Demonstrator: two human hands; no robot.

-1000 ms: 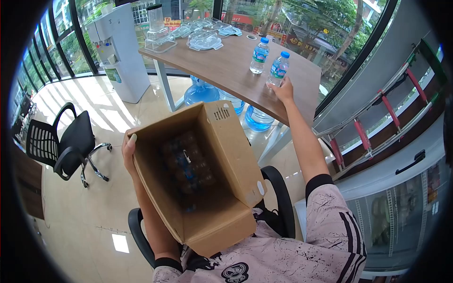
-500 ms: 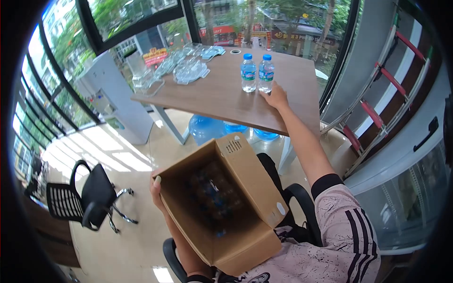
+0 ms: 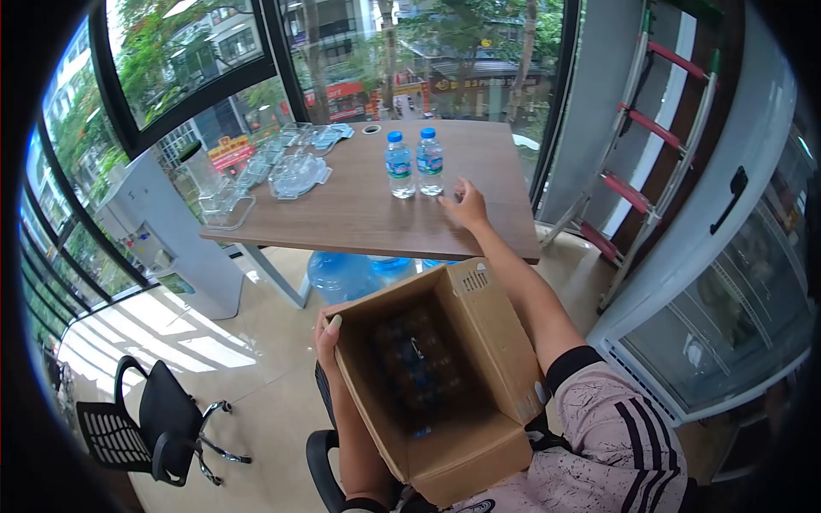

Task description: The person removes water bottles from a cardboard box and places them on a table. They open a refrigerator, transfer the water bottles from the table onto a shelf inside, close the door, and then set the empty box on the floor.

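Observation:
My left hand [image 3: 327, 335] grips the upper left rim of an open cardboard box [image 3: 500, 342], thumb over the edge. Deep in shadow at the bottom of the box lie several bottles [image 3: 419, 363], too dark to make out well. Two small clear water bottles with blue caps stand upright side by side on the wooden table: a left bottle [image 3: 399, 167] and a right bottle [image 3: 430, 162]. Just right of the right bottle, my right hand [image 3: 467, 207] is at the tabletop with its fingers apart and nothing in them.
Clear plastic containers [image 3: 298, 175] lie on the left of the table [image 3: 342, 218]. Large blue water jugs [image 3: 342, 275] stand beneath it. A black office chair [image 3: 167, 419] and a water dispenser [image 3: 162, 231] are to the left; a ladder [image 3: 637, 162] and a glass-door fridge [image 3: 718, 325] to the right.
My right hand has come away from the right bottle, and a gap now shows between them. The view has turned, so table and bottles sit lower and further left. My left hand keeps the box.

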